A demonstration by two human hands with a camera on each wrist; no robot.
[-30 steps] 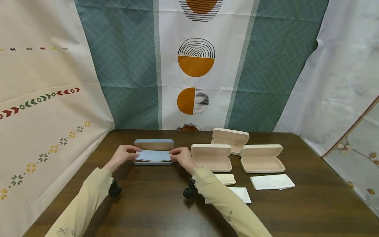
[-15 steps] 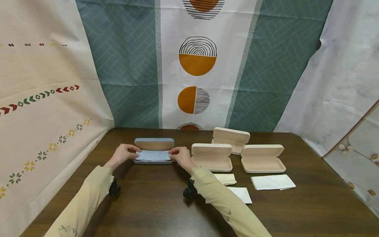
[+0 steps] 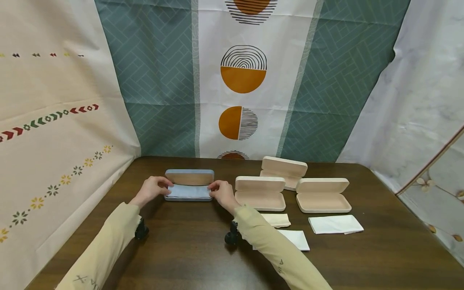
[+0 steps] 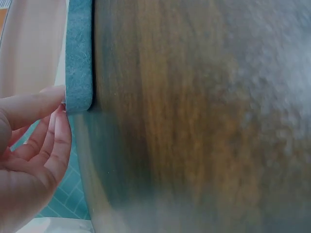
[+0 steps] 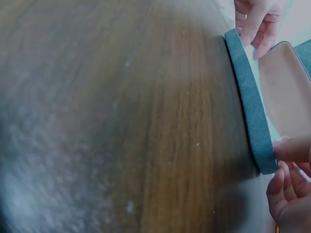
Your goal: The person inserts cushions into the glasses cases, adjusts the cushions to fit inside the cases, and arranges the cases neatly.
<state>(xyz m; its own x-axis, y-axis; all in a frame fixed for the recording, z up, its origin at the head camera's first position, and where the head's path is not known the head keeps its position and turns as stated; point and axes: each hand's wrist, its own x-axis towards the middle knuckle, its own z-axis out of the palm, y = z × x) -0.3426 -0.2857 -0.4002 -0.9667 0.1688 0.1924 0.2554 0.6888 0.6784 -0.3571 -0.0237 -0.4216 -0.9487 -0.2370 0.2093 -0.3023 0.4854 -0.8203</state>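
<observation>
At the blue oblong case point(image 3: 188, 199), our left hand point(image 3: 151, 189) and right hand point(image 3: 222, 194) pinch a folded pale-blue cloth point(image 3: 189, 191), likely limp, best held by both ends

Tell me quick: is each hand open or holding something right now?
Left hand: closed, pinching the left end of the light blue cloth.
Right hand: closed, pinching the cloth's right end.

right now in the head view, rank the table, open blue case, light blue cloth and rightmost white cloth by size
1. Table
2. Open blue case
3. Light blue cloth and rightmost white cloth: unsure, the white one lies nearer
</observation>
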